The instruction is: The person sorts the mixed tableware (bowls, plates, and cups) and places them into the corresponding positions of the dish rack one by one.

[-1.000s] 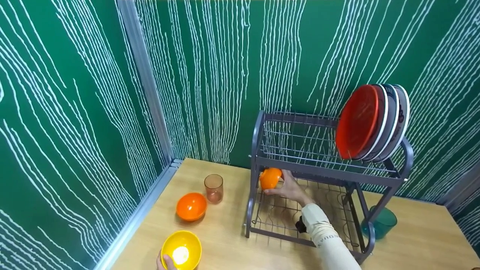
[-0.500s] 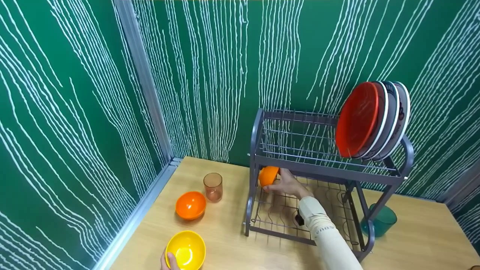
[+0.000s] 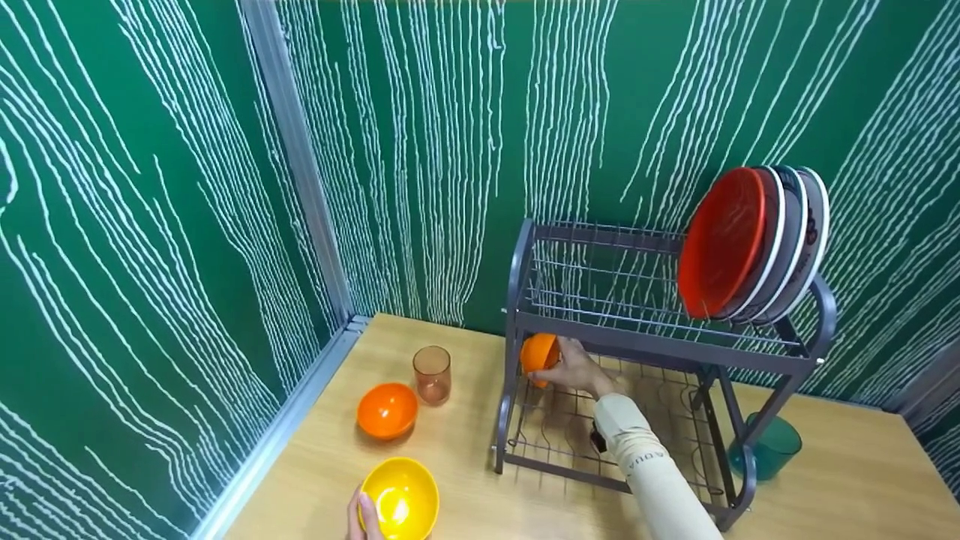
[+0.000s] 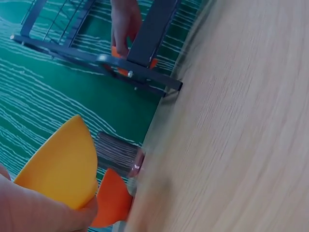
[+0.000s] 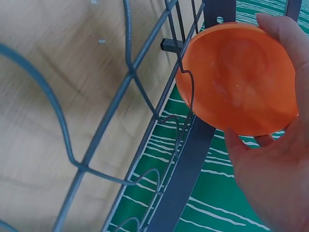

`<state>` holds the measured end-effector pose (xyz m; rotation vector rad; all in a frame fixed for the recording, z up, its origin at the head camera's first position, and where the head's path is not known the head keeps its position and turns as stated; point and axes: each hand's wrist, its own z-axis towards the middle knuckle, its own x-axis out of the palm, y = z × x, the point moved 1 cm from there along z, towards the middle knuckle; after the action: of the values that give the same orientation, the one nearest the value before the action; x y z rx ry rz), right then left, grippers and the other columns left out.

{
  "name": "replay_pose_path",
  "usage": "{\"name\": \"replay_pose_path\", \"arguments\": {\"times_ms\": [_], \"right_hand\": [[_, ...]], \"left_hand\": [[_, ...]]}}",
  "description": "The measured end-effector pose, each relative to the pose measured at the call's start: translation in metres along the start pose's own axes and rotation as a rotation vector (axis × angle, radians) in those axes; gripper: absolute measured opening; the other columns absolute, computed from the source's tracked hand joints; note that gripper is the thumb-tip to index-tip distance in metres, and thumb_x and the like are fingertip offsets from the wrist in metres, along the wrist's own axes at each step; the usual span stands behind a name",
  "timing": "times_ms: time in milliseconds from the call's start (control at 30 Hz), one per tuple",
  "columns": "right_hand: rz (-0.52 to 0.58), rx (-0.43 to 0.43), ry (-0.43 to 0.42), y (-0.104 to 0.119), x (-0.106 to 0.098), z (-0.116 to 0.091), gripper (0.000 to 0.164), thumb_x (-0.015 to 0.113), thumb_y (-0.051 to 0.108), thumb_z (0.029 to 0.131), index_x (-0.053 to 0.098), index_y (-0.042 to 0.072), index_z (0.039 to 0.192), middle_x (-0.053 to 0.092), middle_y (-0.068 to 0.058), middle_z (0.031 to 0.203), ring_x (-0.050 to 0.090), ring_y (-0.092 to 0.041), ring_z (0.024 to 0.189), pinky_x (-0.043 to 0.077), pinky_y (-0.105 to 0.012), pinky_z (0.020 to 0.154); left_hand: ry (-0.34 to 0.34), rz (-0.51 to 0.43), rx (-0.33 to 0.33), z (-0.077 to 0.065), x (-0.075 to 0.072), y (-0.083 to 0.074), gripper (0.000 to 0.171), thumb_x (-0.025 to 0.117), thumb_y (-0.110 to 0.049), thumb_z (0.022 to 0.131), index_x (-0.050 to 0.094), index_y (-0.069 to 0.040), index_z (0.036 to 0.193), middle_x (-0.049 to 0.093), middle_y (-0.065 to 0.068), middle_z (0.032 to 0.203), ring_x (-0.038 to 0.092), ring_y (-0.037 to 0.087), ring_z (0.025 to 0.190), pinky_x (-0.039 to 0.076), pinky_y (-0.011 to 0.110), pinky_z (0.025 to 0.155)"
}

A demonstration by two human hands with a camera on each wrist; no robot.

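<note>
My right hand (image 3: 574,369) grips an orange bowl (image 3: 539,355) by its rim, inside the lower tier at the left end of the dark metal dish rack (image 3: 622,330). In the right wrist view the bowl (image 5: 241,82) is tipped on its side, its inside facing the camera, with its edge against the rack wires. A yellow bowl (image 3: 405,496) is held in my left hand (image 3: 364,516), thumb over the rim, near the front of the table. Seen from the left wrist, the yellow bowl (image 4: 65,166) is raised off the wooden table (image 4: 231,125).
A second orange bowl (image 3: 387,412) and a clear pinkish tumbler (image 3: 433,375) stand left of the rack. Several plates, with a red one (image 3: 721,244) in front, lean upright on the upper tier's right. A green cup (image 3: 772,448) stands right of the rack, before a green wall (image 3: 480,150).
My left hand has carried the yellow bowl to the right and slightly up. My right hand has turned the orange bowl so its opening faces more to the right.
</note>
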<state>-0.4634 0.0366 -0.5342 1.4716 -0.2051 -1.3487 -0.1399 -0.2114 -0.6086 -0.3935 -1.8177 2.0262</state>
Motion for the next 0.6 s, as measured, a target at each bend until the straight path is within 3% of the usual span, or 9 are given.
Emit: {"name": "replay_pose_path", "arguments": {"times_ms": [100,167,200,267,367,500,600], "right_hand": [[-0.038,0.021,0.002,0.004,-0.001,0.0,0.097,0.084,0.024,0.071,0.022,0.023,0.146,0.043,-0.009,0.129,0.036,-0.029,0.117,0.029,-0.054,0.107],[-0.055,0.015,-0.001,0.006,-0.001,-0.004,0.101,0.084,0.026,0.071,0.018,0.022,0.148,0.04,-0.01,0.132,0.034,-0.03,0.119,0.025,-0.056,0.108],[-0.058,0.008,-0.006,0.006,-0.001,-0.005,0.103,0.084,0.028,0.071,0.017,0.023,0.148,0.038,-0.01,0.134,0.033,-0.029,0.119,0.023,-0.057,0.109],[-0.064,-0.016,-0.017,0.007,-0.001,-0.008,0.106,0.084,0.03,0.071,0.013,0.021,0.149,0.035,-0.011,0.137,0.032,-0.03,0.121,0.02,-0.059,0.109],[-0.058,0.012,-0.011,0.009,-0.003,-0.011,0.106,0.082,0.037,0.073,0.01,0.022,0.15,0.03,-0.012,0.142,0.028,-0.032,0.126,0.015,-0.062,0.109],[-0.043,0.149,0.038,0.015,-0.008,-0.016,0.109,0.075,0.049,0.075,0.0,0.029,0.151,0.014,-0.013,0.152,0.018,-0.035,0.137,0.011,-0.066,0.107],[-0.038,0.189,0.061,0.019,-0.011,-0.02,0.11,0.073,0.053,0.076,-0.007,0.034,0.15,0.0,-0.011,0.157,0.009,-0.036,0.141,0.009,-0.067,0.106]], "left_hand": [[0.029,-0.079,0.084,-0.005,0.006,-0.001,0.056,0.037,-0.043,0.101,0.054,0.006,0.122,0.07,0.004,0.103,0.06,-0.006,0.078,0.05,0.012,0.063],[0.079,-0.12,0.077,-0.009,0.009,-0.003,0.054,0.037,-0.041,0.101,0.054,0.005,0.124,0.065,-0.015,0.107,0.059,-0.007,0.086,0.049,0.012,0.07],[0.097,-0.095,0.076,-0.01,0.009,-0.005,0.05,0.037,-0.038,0.102,0.055,0.004,0.124,0.061,-0.024,0.106,0.058,-0.007,0.089,0.049,0.012,0.072],[0.14,-0.053,0.044,-0.014,0.01,-0.01,0.05,0.035,-0.038,0.102,0.054,0.001,0.127,0.055,-0.031,0.108,0.057,-0.006,0.092,0.049,0.013,0.075],[0.158,0.009,0.001,-0.018,0.012,-0.016,0.043,0.034,-0.034,0.103,0.055,-0.006,0.129,0.06,-0.018,0.115,0.059,-0.002,0.09,0.051,0.019,0.073],[0.152,0.074,-0.001,-0.022,0.014,-0.02,0.041,0.034,-0.033,0.103,0.056,-0.009,0.129,0.061,0.009,0.123,0.059,0.001,0.09,0.052,0.021,0.073],[0.16,0.121,-0.02,-0.025,0.014,-0.022,0.044,0.032,-0.038,0.103,0.055,-0.01,0.13,0.06,0.013,0.125,0.06,0.006,0.092,0.051,0.021,0.071]]}}
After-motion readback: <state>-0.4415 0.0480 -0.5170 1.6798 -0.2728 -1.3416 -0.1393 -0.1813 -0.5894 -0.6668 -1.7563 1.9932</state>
